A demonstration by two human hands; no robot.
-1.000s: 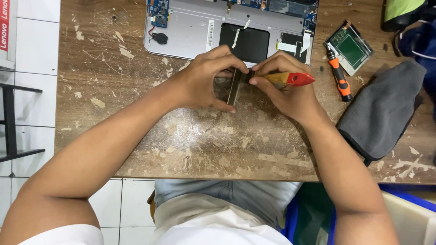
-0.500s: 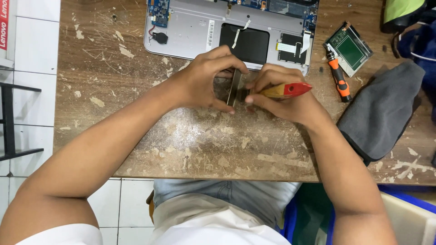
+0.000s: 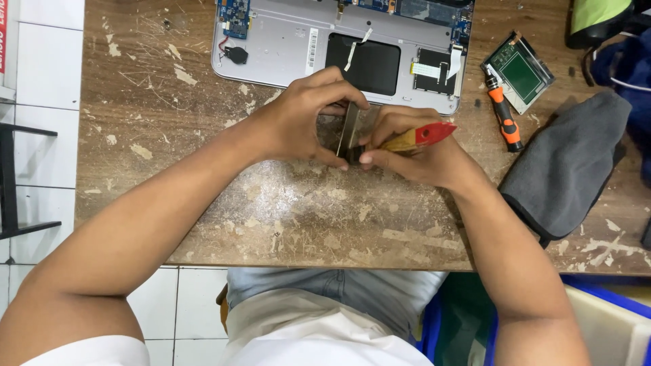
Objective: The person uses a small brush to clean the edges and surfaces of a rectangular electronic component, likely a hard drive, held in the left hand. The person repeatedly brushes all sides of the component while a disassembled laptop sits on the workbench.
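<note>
Your left hand (image 3: 298,122): fingers pinched around a thin flat metal part (image 3: 350,127), held on edge above the worn wooden surface (image 3: 203,190).
Your right hand (image 3: 413,152): closed on a brush (image 3: 413,139) with a red-tipped handle, against the part.
Opened laptop (image 3: 285,47): just beyond.
Orange screwdriver (image 3: 503,115), grey cloth (image 3: 566,169): to the right.

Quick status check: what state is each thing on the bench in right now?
Left hand: grip shut on small flat part, held on edge.
Right hand: grip shut on brush, bristles hidden.
Laptop base: opened, boards and cables exposed.
Screwdriver: lying flat, untouched.
Green circuit module: loose on table.
Grey cloth: lying crumpled.
</note>
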